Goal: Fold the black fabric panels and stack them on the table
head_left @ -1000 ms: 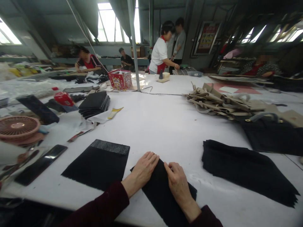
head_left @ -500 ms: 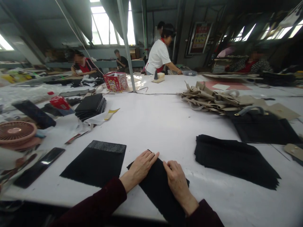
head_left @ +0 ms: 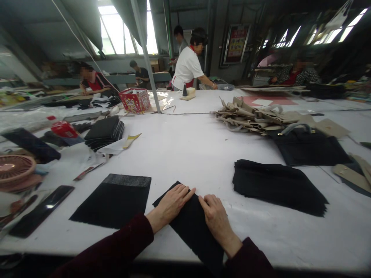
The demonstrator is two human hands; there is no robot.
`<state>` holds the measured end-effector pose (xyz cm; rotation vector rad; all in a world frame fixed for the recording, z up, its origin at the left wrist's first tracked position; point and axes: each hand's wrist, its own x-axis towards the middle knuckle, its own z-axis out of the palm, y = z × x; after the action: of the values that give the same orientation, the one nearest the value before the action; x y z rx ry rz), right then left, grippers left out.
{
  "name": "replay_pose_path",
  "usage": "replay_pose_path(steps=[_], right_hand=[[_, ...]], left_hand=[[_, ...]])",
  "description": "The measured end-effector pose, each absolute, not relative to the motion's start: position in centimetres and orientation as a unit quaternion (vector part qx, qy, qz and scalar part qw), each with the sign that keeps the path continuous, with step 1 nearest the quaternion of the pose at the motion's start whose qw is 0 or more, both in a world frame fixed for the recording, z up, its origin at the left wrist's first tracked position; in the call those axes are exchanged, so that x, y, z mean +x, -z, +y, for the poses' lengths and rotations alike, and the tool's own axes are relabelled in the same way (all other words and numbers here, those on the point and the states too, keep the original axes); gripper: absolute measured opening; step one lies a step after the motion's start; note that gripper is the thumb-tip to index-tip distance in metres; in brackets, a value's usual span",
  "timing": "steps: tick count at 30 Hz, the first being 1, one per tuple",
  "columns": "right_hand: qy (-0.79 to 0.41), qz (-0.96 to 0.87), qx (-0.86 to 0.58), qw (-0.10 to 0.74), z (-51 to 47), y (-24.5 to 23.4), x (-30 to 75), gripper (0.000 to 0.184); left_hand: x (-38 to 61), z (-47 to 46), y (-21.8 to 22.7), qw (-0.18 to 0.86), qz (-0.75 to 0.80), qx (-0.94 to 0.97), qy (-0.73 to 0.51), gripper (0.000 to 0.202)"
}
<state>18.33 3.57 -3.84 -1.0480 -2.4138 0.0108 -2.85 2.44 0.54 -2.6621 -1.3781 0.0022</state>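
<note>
On the white table lies a black fabric piece [head_left: 189, 227], its far edge folded over. My left hand [head_left: 173, 201] rests on it, fingers stretched out flat and pressing along the fold. Close by, my right hand [head_left: 216, 218] has its fingers curled at the fabric's right edge, the thumb side pressed to the fold; what its fingertips grip underneath is hidden. Left of my hands lies a flat black panel [head_left: 111, 206] with a speckled grey strip [head_left: 127, 180] along its far edge. A stack of black fabric pieces [head_left: 275, 187] sits to the right.
Leftward are a phone [head_left: 43, 208], a pink fan [head_left: 16, 170] and a pile of folded black pieces [head_left: 104, 131]. Beige straps and pieces [head_left: 255, 117] lie heaped behind a black bag [head_left: 311, 148]. A pole [head_left: 146, 58] rises near a red box [head_left: 135, 101]. Co-workers [head_left: 188, 65] are beyond.
The view has turned slightly right, so things appear shifted left. My hands keep nearly the same hold on the fabric. A person behind the white-shirted co-worker shows more.
</note>
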Motion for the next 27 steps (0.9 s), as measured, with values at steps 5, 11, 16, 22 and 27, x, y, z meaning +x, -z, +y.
replay_pose_path(steps=[5, 11, 16, 22, 27], right_hand=[[-0.004, -0.889, -0.374, 0.266, 3.3, 3.7, 19.1, 0.031], [-0.009, -0.89, -0.37, 0.267, 3.1, 3.7, 19.9, 0.031], [-0.021, -0.889, -0.367, 0.272, 2.9, 3.7, 20.6, 0.032], [-0.026, -0.893, -0.358, 0.273, 2.7, 3.7, 21.7, 0.032], [-0.035, -0.892, -0.356, 0.276, 2.6, 3.9, 22.4, 0.032]], left_hand=[[-2.8, 2.4, -0.9, 0.062, -0.437, -0.897, 0.014, 0.05], [-2.5, 2.4, -0.8, 0.062, -0.427, -0.902, 0.013, 0.052], [-2.0, 2.4, -1.1, 0.061, -0.417, -0.907, 0.018, 0.05], [-1.9, 2.8, -1.0, 0.038, -0.388, -0.921, 0.018, 0.045], [-1.1, 2.9, -1.1, 0.032, -0.399, -0.916, -0.005, 0.053]])
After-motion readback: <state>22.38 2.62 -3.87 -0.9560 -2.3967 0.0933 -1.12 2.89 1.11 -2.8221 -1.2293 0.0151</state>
